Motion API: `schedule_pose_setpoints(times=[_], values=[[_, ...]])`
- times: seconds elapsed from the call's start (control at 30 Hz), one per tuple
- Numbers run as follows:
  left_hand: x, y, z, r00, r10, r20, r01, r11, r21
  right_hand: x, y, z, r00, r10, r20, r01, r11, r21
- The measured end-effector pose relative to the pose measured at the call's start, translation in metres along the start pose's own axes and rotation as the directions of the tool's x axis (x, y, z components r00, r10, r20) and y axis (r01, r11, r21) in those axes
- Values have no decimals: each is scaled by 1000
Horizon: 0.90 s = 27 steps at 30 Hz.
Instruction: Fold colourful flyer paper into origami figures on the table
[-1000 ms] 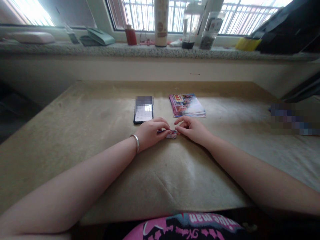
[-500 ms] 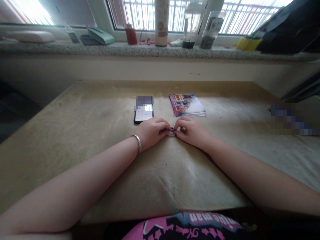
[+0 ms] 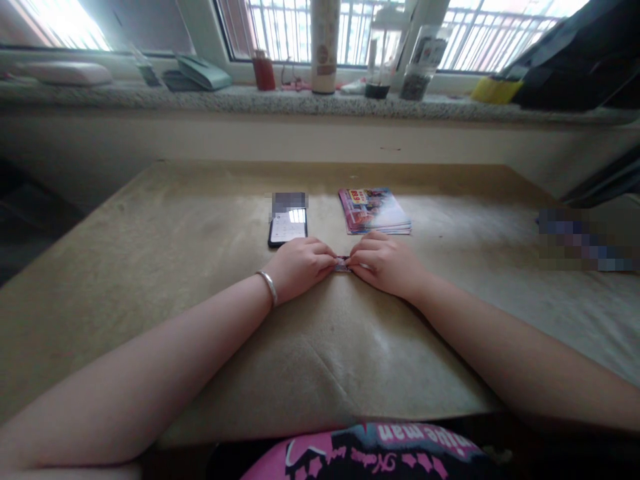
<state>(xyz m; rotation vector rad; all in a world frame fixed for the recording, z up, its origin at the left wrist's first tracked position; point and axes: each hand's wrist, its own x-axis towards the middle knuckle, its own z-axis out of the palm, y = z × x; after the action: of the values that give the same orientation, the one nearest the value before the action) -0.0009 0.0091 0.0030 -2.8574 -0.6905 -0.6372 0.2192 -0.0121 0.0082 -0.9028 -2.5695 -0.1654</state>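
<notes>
Between my hands lies a small folded piece of printed paper (image 3: 343, 264), low on the tabletop and mostly covered by fingers. My left hand (image 3: 301, 267), with a silver bangle at the wrist, pinches its left end. The other end is gripped by my right hand (image 3: 385, 263), its fingers closed together. Just beyond my left hand lies a phone (image 3: 289, 227) with its screen lit and partly blurred out. A stack of colourful printed leaflets (image 3: 377, 212) rests beyond my right hand.
A tan cloth covers the table (image 3: 225, 373). At the right edge sits a blurred-out object (image 3: 585, 240). Along the stone windowsill (image 3: 295, 103) stand a red bottle (image 3: 263, 70), a tall canister (image 3: 325, 47), clear containers and a dark bag (image 3: 575, 60).
The fingers of both hands have flattened and closed down on the folded paper. My right fingers were more arched before. The phone and leaflets have stayed put.
</notes>
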Motion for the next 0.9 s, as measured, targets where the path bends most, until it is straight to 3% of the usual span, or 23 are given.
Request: schedule_pose_setpoints(times=[0.23,0.43,0.7,0.9], values=[[-2,-1,-4,994,84,66,-88,994,58,-2,0,0,1000,-16,9,15,996,84],[-4,-4,-4,994,86,69,-84,996,-34,-2,-2,-3,1000,5,30,-9,992,129],[-1,-2,-2,998,-8,55,14,995,-99,-1,-4,-1,991,105,85,-110,993,52],[-1,-1,-2,993,-63,100,79,983,-166,1,-9,-2,993,89,74,-80,990,-118]])
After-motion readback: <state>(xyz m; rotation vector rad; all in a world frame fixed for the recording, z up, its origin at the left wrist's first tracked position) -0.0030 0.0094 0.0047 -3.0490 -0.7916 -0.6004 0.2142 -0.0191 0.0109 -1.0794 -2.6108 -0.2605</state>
